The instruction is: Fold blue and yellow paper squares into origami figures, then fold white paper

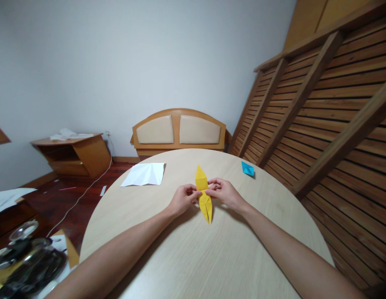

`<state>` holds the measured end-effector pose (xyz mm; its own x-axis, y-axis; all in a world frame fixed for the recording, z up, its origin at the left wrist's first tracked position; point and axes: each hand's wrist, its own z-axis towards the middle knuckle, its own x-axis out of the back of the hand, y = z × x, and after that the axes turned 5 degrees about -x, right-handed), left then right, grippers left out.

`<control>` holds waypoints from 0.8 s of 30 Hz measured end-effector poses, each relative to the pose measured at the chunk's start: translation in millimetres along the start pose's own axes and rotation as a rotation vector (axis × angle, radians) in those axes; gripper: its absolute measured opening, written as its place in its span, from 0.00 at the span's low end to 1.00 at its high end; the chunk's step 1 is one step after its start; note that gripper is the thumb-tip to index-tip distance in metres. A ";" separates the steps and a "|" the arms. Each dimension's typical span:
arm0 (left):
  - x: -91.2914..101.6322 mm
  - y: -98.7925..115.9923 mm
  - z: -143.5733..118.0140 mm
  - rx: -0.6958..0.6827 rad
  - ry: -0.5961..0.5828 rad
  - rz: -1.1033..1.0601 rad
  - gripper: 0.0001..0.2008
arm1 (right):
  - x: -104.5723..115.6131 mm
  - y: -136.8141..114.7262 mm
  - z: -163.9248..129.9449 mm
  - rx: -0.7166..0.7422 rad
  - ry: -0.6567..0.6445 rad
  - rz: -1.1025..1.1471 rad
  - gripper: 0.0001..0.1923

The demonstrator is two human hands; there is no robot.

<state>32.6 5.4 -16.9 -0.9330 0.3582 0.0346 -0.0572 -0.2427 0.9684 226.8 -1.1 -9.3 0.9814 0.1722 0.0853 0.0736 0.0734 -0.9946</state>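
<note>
A folded piece of yellow origami paper [201, 179] is held up just over the round table, one point upward and two narrow split points downward. My left hand [185, 198] pinches its left edge at the middle, thumb in front. From the other side my right hand [225, 193] grips the right edge at the same height, its thumb almost meeting the left one. The fingers behind the paper are partly hidden. A creased white sheet [144, 174] lies farther back on the left, and a small blue folded paper [248, 169] rests at the back right.
The pale round table [193, 265] fills the foreground. A wooden headboard [180, 128] stands behind it against the wall. Slatted wooden panels [320, 104] lean along the right. At left are a low cabinet [83, 155], a cable on the floor and cluttered items [33, 261].
</note>
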 end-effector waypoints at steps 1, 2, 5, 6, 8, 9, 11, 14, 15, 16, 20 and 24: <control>-0.5 0.5 0.2 -0.003 0.004 -0.011 0.19 | -0.3 -0.4 -0.4 0.006 0.016 0.003 0.27; -0.8 1.2 0.2 -0.004 0.008 -0.021 0.19 | -0.6 -0.7 -0.8 0.011 0.031 0.007 0.26; -0.7 3.0 0.1 -0.009 0.031 -0.044 0.21 | -1.9 -1.1 -1.8 0.022 0.041 0.014 0.25; -0.3 3.1 0.0 -0.012 0.043 -0.050 0.22 | -2.3 -1.1 -2.1 0.024 0.035 0.016 0.24; 0.7 2.3 -0.1 -0.023 0.065 -0.064 0.23 | -3.0 -1.0 -2.7 0.031 0.021 0.024 0.24; 1.2 1.5 0.0 -0.031 0.072 -0.071 0.24 | -3.1 -0.9 -3.0 0.034 0.013 0.028 0.24; 2.2 -0.2 0.4 -0.051 0.075 -0.078 0.24 | -2.9 -0.5 -3.6 0.035 -0.008 0.033 0.23; 2.9 -0.9 0.8 -0.071 0.055 -0.073 0.23 | -1.7 0.0 -3.9 0.028 -0.042 0.034 0.22; 2.9 -0.5 0.8 -0.073 0.045 -0.069 0.22 | -1.2 0.1 -3.9 0.029 -0.050 0.032 0.21; 2.7 0.2 0.7 -0.077 0.037 -0.063 0.21 | -0.7 0.0 -3.8 0.033 -0.053 0.030 0.21; 2.1 2.1 -0.2 -0.101 0.033 -0.043 0.18 | 1.0 -2.2 -4.5 0.037 -0.048 -0.016 0.17; 2.2 0.2 -0.2 -0.108 0.048 -0.018 0.15 | 1.4 -5.5 -6.2 0.033 -0.025 -0.052 0.11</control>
<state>30.4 6.0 -16.7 -0.9474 0.3201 0.0035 -0.1091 -0.3331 0.9365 228.9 -7.4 -4.1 0.9717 0.1913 0.1387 0.1181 0.1153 -0.9863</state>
